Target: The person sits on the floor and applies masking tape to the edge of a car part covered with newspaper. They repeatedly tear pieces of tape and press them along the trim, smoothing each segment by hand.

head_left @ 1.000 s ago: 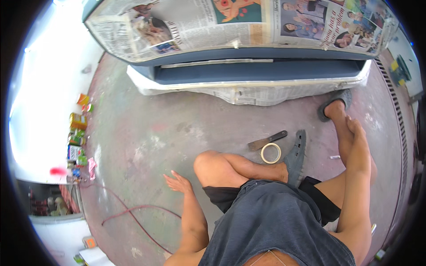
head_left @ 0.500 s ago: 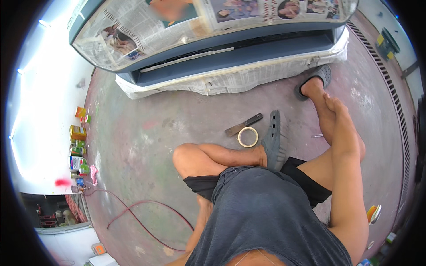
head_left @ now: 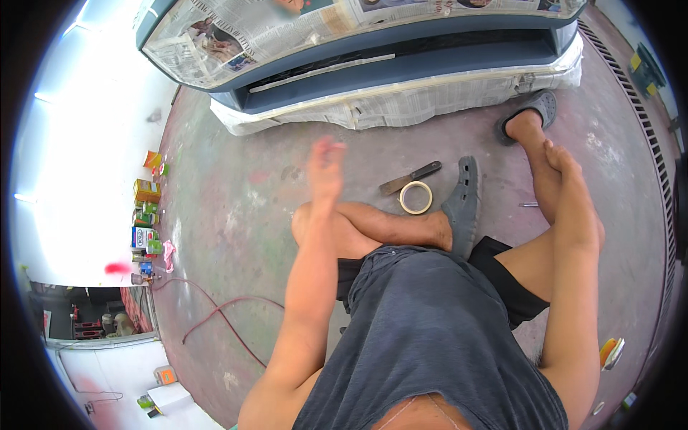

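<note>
Tape roll lies flat on the concrete floor, in front of the seated person's folded left leg. Scraper lies just behind the roll, almost touching it, handle pointing toward the car. Grey clog on the left foot rests just right of the roll.

Left hand is raised above the left knee, blurred, holding nothing; fingers point up and lie close together, though blur hides the exact spacing. The hand is left of the tape roll and apart from it.

Right hand rests on the right shin near the ankle, fingers together and laid against the leg. The right foot wears a second clog, planted close to the car.

Car body, blue, is masked with newspaper along its upper panels and lower edge. Paint cans stand in a row at the left of the floor. Red hose curls across the floor near the person's left side.
</note>
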{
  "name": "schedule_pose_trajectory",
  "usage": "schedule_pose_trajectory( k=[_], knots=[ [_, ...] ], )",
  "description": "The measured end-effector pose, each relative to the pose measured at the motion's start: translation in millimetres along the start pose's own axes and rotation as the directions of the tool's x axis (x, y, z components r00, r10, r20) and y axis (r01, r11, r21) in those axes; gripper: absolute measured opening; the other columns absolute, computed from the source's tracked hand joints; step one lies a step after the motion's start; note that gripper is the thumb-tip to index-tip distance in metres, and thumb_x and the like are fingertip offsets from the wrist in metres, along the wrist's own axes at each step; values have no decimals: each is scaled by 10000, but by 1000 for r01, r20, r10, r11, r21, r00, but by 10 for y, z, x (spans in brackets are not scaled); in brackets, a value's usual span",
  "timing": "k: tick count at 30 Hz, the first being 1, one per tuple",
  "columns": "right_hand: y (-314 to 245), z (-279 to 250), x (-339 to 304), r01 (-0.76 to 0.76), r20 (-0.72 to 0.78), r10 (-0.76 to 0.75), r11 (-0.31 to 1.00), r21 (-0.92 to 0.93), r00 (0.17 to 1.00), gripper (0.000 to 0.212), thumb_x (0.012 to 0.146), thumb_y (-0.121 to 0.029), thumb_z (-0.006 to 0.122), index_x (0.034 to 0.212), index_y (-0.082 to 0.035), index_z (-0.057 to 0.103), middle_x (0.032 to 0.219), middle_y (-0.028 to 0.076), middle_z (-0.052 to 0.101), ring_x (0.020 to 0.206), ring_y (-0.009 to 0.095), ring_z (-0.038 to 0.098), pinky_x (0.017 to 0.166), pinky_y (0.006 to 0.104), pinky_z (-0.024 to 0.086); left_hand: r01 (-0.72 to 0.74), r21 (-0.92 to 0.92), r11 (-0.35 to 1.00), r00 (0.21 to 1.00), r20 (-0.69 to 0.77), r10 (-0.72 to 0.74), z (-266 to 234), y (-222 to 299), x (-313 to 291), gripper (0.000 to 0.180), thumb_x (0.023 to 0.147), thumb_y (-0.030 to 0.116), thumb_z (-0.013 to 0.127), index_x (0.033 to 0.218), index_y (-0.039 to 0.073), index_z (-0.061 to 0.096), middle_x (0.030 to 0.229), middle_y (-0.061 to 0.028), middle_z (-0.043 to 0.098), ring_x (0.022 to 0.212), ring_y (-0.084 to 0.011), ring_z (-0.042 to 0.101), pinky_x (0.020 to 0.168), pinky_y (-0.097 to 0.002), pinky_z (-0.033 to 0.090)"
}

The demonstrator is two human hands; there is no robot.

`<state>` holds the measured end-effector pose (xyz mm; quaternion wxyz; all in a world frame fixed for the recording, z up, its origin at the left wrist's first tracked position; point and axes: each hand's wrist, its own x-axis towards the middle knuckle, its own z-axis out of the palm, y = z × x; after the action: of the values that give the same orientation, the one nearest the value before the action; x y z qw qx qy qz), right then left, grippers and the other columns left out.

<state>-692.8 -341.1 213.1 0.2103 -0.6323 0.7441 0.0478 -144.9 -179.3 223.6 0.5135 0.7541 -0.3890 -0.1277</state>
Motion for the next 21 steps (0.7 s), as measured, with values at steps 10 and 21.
schedule_pose_trajectory(
  k=[10,21],
  knots=[
    [-196,-90,696,-36,-6,35,991,-127,999,736,1066,-596,349,1443,-15,598,1541,233,522,1447,402,482,1175,507,408,112,621,776,758,451,-471,1143,-578,-94,439,844,219,761,1236,36,684,1294,-226,686,1220,-392,654,1013,-458,537],
    [-708,-89,1297,-105,14,113,956,-273,994,670,1084,-558,337,1434,-60,619,1526,196,553,1479,368,455,1189,492,400,-427,582,692,752,654,-85,1166,-532,-424,358,817,159,761,1156,72,685,1219,-143,661,1170,-375,652,976,-488,542]
  ],
)
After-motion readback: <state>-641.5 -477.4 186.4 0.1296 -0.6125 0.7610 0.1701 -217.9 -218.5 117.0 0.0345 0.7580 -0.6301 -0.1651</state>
